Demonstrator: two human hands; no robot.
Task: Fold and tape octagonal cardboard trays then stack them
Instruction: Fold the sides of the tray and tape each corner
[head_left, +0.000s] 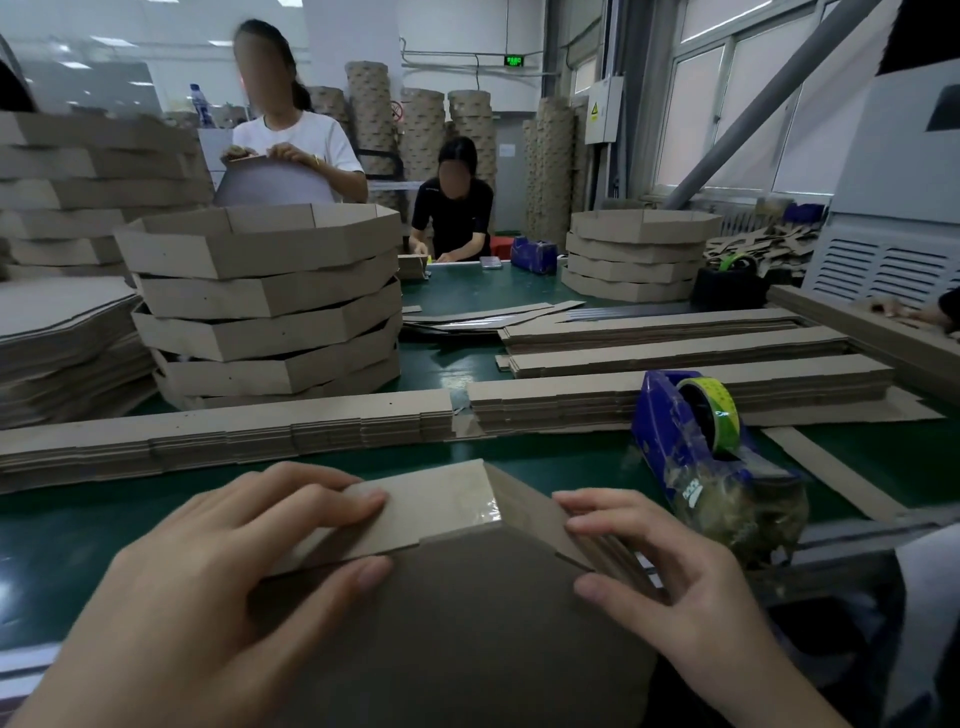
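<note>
Tray (457, 597) mid-taping: left hand (208, 587) and right hand (670, 582) each pinch a folded wall flanking the taped corner (485, 512); next, probably rotate and pull tape from dispenser (696, 452).

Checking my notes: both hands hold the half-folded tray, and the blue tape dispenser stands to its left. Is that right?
No: in the head view the blue tape dispenser stands to the right of the tray, beyond the right hand. The left hand holds the tray too.
</note>
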